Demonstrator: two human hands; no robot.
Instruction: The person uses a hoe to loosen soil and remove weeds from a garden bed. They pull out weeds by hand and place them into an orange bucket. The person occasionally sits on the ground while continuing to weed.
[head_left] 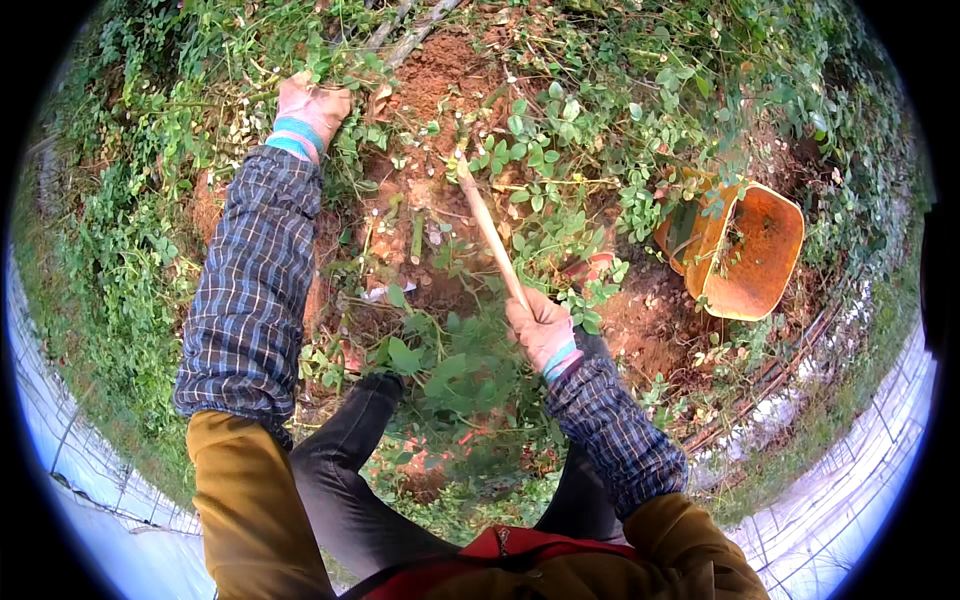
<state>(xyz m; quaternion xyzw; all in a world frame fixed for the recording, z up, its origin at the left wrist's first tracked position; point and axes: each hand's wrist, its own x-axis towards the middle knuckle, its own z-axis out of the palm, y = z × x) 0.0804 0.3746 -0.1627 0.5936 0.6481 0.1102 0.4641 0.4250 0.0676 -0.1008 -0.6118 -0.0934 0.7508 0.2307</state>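
While your right hand grips the wooden tool handle, your left hand clutches weeds at eleven o'clock. You seem mid-dig. Next, lever the red soil gently.

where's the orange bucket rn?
In the head view the orange bucket is on the person's right, tipped on its side among the green plants, beyond the right hand that grips the wooden handle.

Pale pink gloves with teal-striped cuffs; blue-grey plaid sleeves over mustard fabric. Tan wooden handle. Right of the handle, an orange basket. Reddish-brown soil among green leaves.
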